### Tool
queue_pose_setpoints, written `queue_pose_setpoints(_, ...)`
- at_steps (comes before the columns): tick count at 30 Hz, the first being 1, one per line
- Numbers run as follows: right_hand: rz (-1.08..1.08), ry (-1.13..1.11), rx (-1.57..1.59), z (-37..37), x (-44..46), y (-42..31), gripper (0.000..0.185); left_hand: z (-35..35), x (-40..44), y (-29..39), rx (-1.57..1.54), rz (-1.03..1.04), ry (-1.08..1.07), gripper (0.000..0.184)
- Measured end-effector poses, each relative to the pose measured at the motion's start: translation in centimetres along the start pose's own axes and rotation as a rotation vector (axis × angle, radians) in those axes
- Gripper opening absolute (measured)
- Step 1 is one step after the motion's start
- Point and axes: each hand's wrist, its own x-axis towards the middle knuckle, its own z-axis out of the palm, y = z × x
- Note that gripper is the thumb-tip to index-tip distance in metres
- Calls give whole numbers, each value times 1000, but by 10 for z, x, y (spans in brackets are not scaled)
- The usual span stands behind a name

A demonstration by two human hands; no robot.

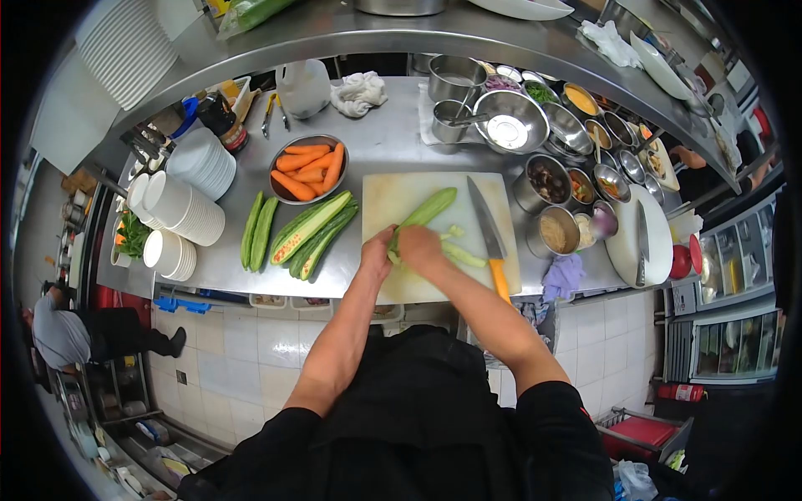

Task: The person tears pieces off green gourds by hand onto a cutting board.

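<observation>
On the white cutting board (384, 196) lies a long green cucumber (433, 204), slanting away from me. My left hand (378, 252) is closed around its near end. Just beside it, my right hand (420, 248) is a closed fist over the same end; what its fingers hold is hidden beneath it. A pale green strip (464, 255) and small light pieces (455, 231) lie to the right of that hand. Farther right rests a large knife (487, 221) with an orange handle, its tip pointing away and neither hand touching it.
Left of the board are cut cucumber halves (311, 227), whole cucumbers (262, 230) and a bowl of carrots (309, 169). Metal bowls and pots (511, 121) crowd the right side, near a purple cloth (564, 277). A shelf (393, 42) spans the back. Another person (67, 334) is at far left.
</observation>
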Motion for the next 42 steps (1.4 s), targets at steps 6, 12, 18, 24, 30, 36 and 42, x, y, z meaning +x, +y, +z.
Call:
queue_pose_setpoints(6, 32, 88, -16, 30, 28, 32, 13, -6, 6, -4, 44, -13, -25, 31)
queue_pose_setpoints(12, -33, -29, 148, 26, -11, -8, 16, -11, 4, -4, -54, -60, 37, 29)
queue_pose_setpoints(18, 113, 83, 64, 1, 52, 55, 19, -5, 1, 8, -131, -219, -5, 32)
queue_pose_setpoints(24, -165, -60, -14, 22, 6, -21, 21, -28, 21, 7, -152, -355, -219, 34)
queue_pose_setpoints(30, 51, -117, -62, -20, 40, 35, 18, -5, 4, 6, -90, -227, 22, 30)
queue_pose_setpoints(36, -115, -121, -298, 13, 58, -1, 20, -15, 13, 1, 45, -212, 21, 31)
queue_pose_setpoints(42, -206, -219, -197, -15, 21, -27, 22, -19, 9, 1, -3, -171, -38, 30)
